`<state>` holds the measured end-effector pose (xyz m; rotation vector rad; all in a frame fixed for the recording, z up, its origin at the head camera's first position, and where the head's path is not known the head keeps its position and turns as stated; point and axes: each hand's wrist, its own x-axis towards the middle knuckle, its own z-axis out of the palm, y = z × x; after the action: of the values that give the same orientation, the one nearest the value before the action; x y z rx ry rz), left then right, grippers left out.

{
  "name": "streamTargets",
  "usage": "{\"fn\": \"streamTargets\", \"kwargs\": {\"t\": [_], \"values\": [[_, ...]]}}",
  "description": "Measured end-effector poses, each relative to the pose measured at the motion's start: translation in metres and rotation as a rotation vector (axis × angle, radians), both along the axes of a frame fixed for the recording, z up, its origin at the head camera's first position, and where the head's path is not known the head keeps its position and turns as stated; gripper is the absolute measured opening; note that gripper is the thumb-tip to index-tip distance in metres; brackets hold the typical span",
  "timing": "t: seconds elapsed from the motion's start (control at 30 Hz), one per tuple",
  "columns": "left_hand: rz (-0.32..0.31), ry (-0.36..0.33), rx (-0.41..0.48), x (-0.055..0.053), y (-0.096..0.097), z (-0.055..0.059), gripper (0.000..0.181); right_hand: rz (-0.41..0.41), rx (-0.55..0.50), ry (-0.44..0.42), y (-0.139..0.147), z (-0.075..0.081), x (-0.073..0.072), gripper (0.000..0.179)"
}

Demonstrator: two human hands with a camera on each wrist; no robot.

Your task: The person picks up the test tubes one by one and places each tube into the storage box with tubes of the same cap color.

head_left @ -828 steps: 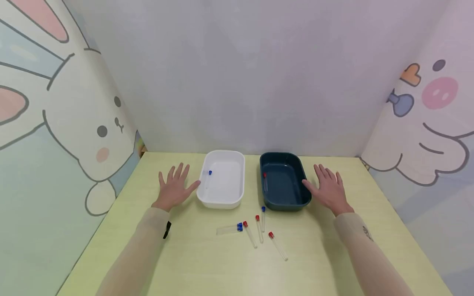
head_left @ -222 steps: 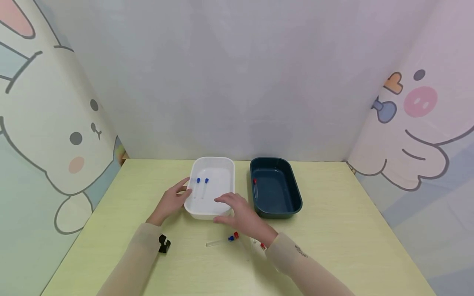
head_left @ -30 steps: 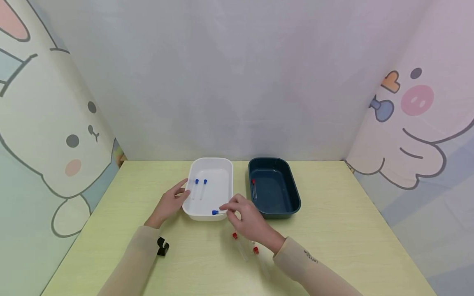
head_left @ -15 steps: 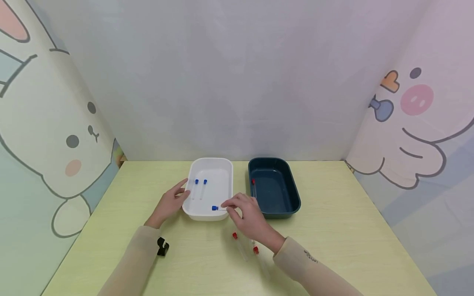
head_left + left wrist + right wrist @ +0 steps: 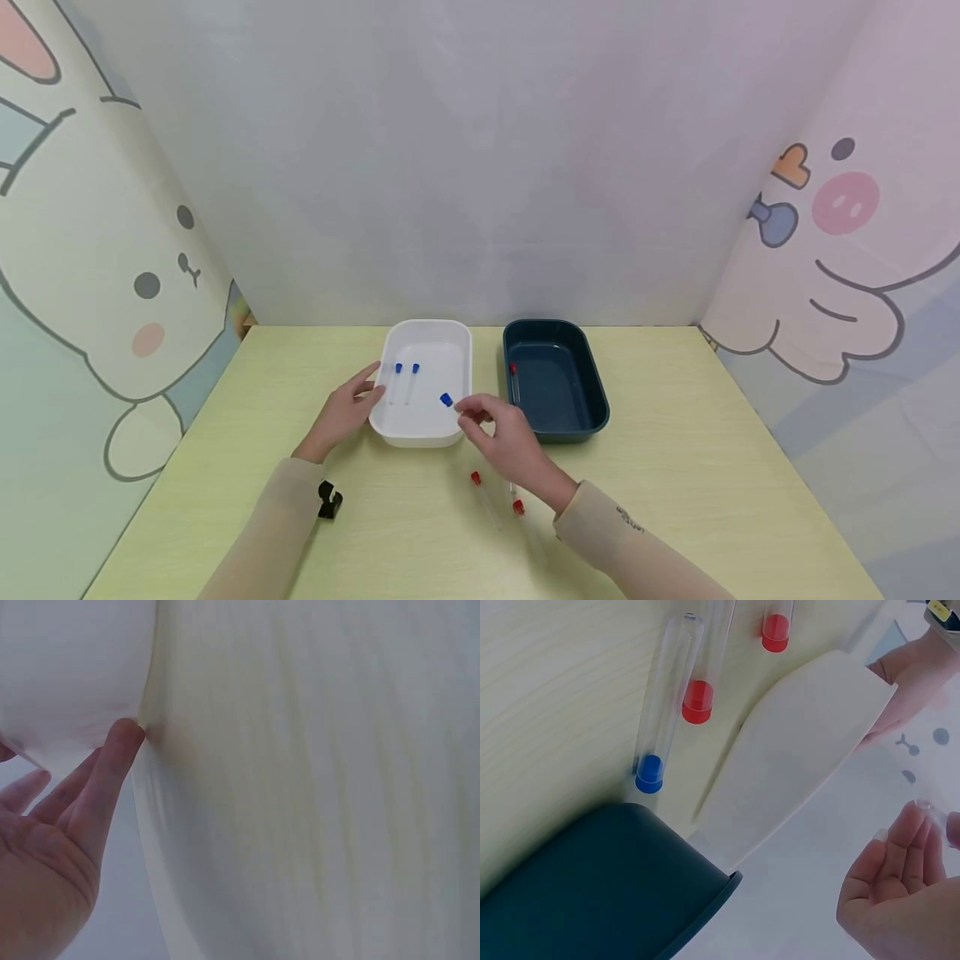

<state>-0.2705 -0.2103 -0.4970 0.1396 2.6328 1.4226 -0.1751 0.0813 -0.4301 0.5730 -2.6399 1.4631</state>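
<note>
My right hand [image 5: 502,433] pinches a test tube with a blue cap [image 5: 446,400] between thumb and fingertips, over the right side of the white tray [image 5: 427,437]. Its clear end is covered by the fingers. In the white tray, two blue-capped test tubes [image 5: 411,387] lie side by side. My left hand [image 5: 345,417] rests against that tray's left side, its fairly straight fingers [image 5: 109,761] touching the wall. In the right wrist view, a blue-capped tube [image 5: 660,712] and red-capped tubes [image 5: 697,701] lie on the table.
A dark blue-green tray [image 5: 558,429] stands right of the white one, with a red-capped tube [image 5: 514,383] inside. Red-capped tubes [image 5: 487,504] lie in front of the trays, partly behind the right arm. A grey-white curtain [image 5: 480,167] hangs behind the table.
Since the oldest frame, a second blue-capped tube has come into the white tray, and my right hand has picked up another. Lately its cap has swung away from me and slightly right.
</note>
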Motion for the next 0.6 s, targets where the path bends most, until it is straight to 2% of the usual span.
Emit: {"fn": "streamTargets", "kwargs": {"t": [0.17, 0.4, 0.6], "values": [[-0.001, 0.002, 0.000, 0.0000, -0.0005, -0.0003, 0.061, -0.006, -0.036, 0.002, 0.0003, -0.0010, -0.0020, 0.026], [0.005, 0.003, -0.015, 0.0008, -0.0002, 0.0001, 0.060, 0.032, -0.084, 0.032, 0.0011, -0.0011, -0.0041, 0.052], [0.005, 0.002, -0.006, 0.0008, 0.0003, 0.0001, 0.060, 0.041, -0.095, 0.013, 0.0006, -0.0010, -0.0056, 0.051]]}}
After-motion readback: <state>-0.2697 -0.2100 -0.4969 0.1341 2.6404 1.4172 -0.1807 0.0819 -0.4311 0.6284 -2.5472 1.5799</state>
